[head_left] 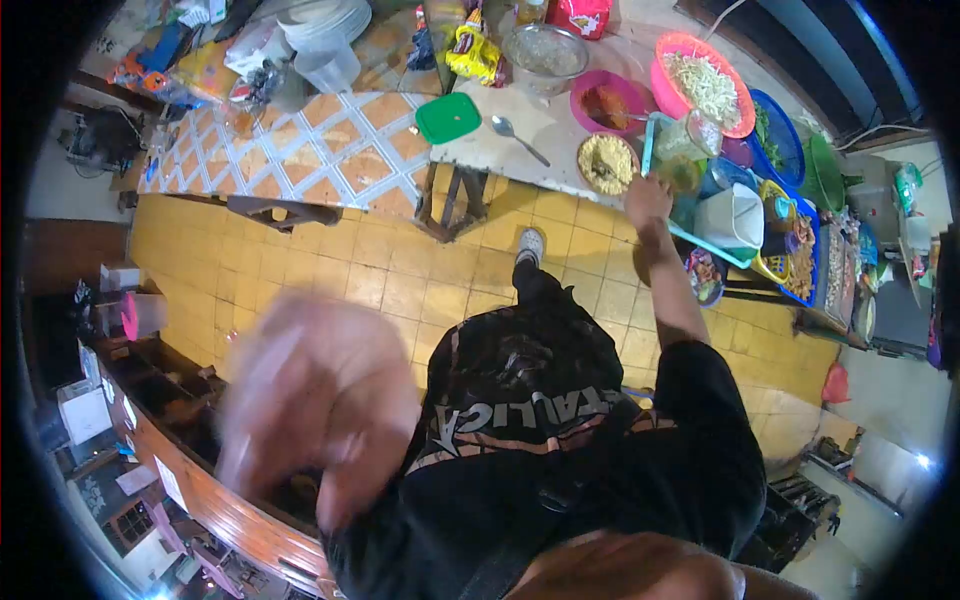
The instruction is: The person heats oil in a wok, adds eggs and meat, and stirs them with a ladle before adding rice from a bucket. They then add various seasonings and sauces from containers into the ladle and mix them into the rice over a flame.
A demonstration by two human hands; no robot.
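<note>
My left hand (320, 390) is raised close to the camera on the left, smeared by motion, so its fingers cannot be made out. My right hand (648, 203) reaches to the counter's front edge, fingers curled down between a bowl of pale yellow crumbly food (607, 163) and a light-blue tray (735, 259). What those fingers hold, if anything, is hidden. Left of the bowl lie a metal spoon (520, 140) and a green lid (447, 119). Behind it stands a pink bowl with red sauce (606, 102). A white container (730, 217) sits in the tray.
A pink basin of shredded vegetables (704, 88), a blue basket (775, 140) and a yellow basket (772, 268) crowd the right. Stacked plates (325, 22) stand at the back left. A wooden counter (215, 505) runs along the left, beyond the yellow tiled floor (375, 255).
</note>
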